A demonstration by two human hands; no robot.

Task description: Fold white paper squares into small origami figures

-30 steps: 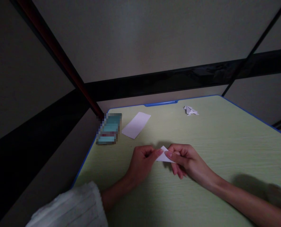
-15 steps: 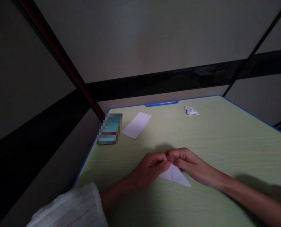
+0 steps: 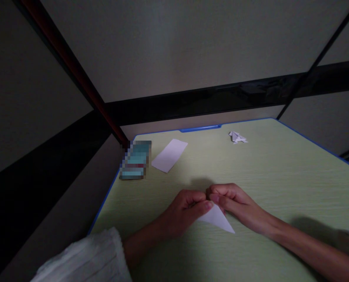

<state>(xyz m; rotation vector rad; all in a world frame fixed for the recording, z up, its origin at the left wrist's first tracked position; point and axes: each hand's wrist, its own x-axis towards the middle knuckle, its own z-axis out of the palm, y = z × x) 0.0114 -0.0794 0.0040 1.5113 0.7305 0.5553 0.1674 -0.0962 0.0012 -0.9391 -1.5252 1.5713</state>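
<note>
A folded piece of white paper [image 3: 217,219] is pinched between both hands above the near part of the table. My left hand [image 3: 183,211] grips it from the left, thumb on top. From the right, my right hand [image 3: 231,200] pinches its upper part with curled fingers, and the two hands touch or nearly touch at the thumbs. A pointed corner of the paper sticks out below, toward the lower right. Its upper part is hidden by the fingers.
On the pale green table [image 3: 294,168] with a blue edge lie a white paper rectangle [image 3: 170,156], a pixelated flat teal item [image 3: 135,159] at the left edge and a small folded paper figure [image 3: 237,137] at the back. A blue handle-like strip [image 3: 202,128] edges the far side, before the wall panels.
The paper's lower corner has shifted slightly left and down, and the sheet looks a little more bent. Both hands have stayed almost in place, with their hold kept.
</note>
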